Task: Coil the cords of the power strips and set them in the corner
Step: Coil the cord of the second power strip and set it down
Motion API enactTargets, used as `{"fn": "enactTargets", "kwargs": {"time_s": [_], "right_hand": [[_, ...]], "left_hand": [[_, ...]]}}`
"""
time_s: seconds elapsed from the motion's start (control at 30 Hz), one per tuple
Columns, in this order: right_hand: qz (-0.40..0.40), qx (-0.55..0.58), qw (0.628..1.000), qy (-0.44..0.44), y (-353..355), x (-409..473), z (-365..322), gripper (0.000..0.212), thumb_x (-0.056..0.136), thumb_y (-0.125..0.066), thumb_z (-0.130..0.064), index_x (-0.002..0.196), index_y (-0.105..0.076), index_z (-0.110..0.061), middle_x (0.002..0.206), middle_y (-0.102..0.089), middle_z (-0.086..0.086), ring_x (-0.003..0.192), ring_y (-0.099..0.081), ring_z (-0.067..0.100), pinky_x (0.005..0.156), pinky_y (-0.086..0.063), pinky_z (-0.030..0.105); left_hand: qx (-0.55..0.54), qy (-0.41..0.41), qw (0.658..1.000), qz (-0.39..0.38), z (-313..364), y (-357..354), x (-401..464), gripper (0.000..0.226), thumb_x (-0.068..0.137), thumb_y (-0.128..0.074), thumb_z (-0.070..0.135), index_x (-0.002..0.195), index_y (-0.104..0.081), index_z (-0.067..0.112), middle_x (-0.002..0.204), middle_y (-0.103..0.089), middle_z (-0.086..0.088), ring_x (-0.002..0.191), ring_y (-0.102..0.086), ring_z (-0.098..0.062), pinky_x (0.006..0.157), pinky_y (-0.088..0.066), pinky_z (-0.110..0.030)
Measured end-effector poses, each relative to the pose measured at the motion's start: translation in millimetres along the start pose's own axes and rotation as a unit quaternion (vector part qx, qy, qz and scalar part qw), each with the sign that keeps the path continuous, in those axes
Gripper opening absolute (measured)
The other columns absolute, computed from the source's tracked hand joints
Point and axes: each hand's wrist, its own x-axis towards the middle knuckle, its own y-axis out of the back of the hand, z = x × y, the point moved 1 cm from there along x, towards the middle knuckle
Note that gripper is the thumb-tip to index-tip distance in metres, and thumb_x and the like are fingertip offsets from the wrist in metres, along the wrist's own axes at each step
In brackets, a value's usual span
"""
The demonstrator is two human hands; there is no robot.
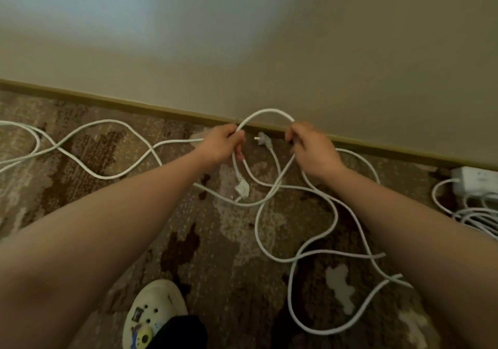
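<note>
Both hands point(225, 143) point(310, 146) grip a looped, tangled white cord point(265, 112)

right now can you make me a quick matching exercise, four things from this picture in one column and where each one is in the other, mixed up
Things:
1. arched cord loop
2. power strip
3. clog
4. hanging plug

Places:
A. bottom edge, on the carpet
B. held between the left hand and right hand
C. far right, by the baseboard
D. dangling below the left hand

Pairs: 1-B, 2-C, 3-A, 4-D
</note>
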Motion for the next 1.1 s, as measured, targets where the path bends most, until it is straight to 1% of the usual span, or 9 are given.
{"fn": "enactTargets", "kwargs": {"time_s": [0.13,0.2,0.3,0.5,0.63,0.77,0.87,1.0,1.1], "right_hand": [[0.137,0.178,0.972,-0.063,54,-2,8,0.041,0.095,-0.037,0.002,0.083,-0.047,-0.036,0.077,-0.052,-0.003,0.065,-0.057,0.026,0.063,-0.048,0.037],[0.177,0.175,0.968,-0.023,85,-6,6,0.038,0.098,-0.036,-0.006,0.085,-0.044,-0.041,0.076,-0.049,-0.007,0.065,-0.054,0.027,0.064,-0.047,0.044],[0.216,0.17,0.961,0.011,119,-14,3,0.027,0.101,-0.036,-0.017,0.091,-0.039,-0.042,0.075,-0.052,-0.01,0.061,-0.052,0.011,0.06,-0.043,0.034],[0.161,0.093,0.982,0.0,142,-27,20,0.016,0.101,-0.049,-0.017,0.116,-0.054,-0.017,0.074,-0.053,-0.011,0.064,-0.049,0.004,0.062,-0.034,0.03],[0.173,0.049,0.984,-0.019,172,-42,50,0.018,0.093,-0.065,-0.03,0.08,-0.064,-0.018,0.062,-0.05,-0.008,0.059,-0.042,0.005,0.059,-0.035,0.028],[0.194,0.21,0.952,-0.111,194,-48,55,0.042,0.093,-0.065,-0.037,0.058,-0.05,-0.019,0.046,-0.037,-0.01,0.043,-0.034,0.005,0.045,-0.032,0.024],[0.196,0.297,0.921,-0.159,200,-50,52,0.041,0.098,-0.058,-0.036,0.062,-0.053,-0.017,0.045,-0.033,-0.004,0.036,-0.028,0.007,0.043,-0.026,0.023],[0.218,0.199,0.951,-0.095,231,-60,44,0.041,0.097,-0.06,-0.032,0.058,-0.053,-0.019,0.043,-0.036,-0.011,0.041,-0.032,0.002,0.047,-0.025,0.024],[0.25,0.167,0.952,-0.054,261,-65,37,0.036,0.089,-0.064,-0.034,0.057,-0.056,-0.023,0.053,-0.043,-0.002,0.051,-0.037,0.004,0.055,-0.029,0.03]], "left_hand": [[-0.05,-0.094,0.994,0.025,78,-6,10,0.026,0.1,-0.04,0.024,0.081,-0.055,0.015,0.055,-0.043,0.0,0.043,-0.047,-0.011,0.049,-0.041,-0.025],[-0.063,-0.128,0.989,0.041,111,-1,15,0.028,0.1,-0.042,0.027,0.076,-0.055,0.02,0.052,-0.037,0.004,0.04,-0.038,-0.008,0.044,-0.036,-0.024],[-0.048,-0.157,0.986,0.027,132,2,12,0.029,0.099,-0.042,0.029,0.076,-0.057,0.022,0.054,-0.037,0.004,0.044,-0.035,-0.01,0.045,-0.032,-0.025],[0.059,-0.123,0.99,-0.031,108,-27,-8,0.028,0.102,-0.037,0.023,0.09,-0.057,0.008,0.06,-0.043,-0.003,0.052,-0.045,-0.015,0.047,-0.039,-0.016],[0.147,-0.151,0.978,0.006,112,-7,-8,0.027,0.099,-0.045,0.027,0.08,-0.06,0.016,0.057,-0.041,0.004,0.05,-0.039,-0.004,0.05,-0.033,-0.016],[0.094,-0.181,0.978,0.042,165,-2,0,0.028,0.098,-0.045,0.029,0.078,-0.059,0.015,0.055,-0.04,0.005,0.046,-0.037,-0.003,0.047,-0.031,-0.021],[0.107,-0.172,0.979,-0.018,196,-25,-3,0.029,0.1,-0.04,0.025,0.079,-0.055,0.013,0.058,-0.043,0.0,0.05,-0.041,-0.012,0.047,-0.037,-0.025],[0.145,-0.101,0.976,-0.125,195,-58,-5,0.022,0.101,-0.039,0.021,0.088,-0.053,0.01,0.063,-0.043,-0.005,0.052,-0.043,-0.018,0.047,-0.041,-0.026],[0.104,-0.096,0.974,-0.176,195,-101,-7,0.015,0.092,-0.059,0.023,0.105,-0.057,0.016,0.074,-0.055,-0.002,0.063,-0.052,-0.013,0.056,-0.042,-0.024]]}}
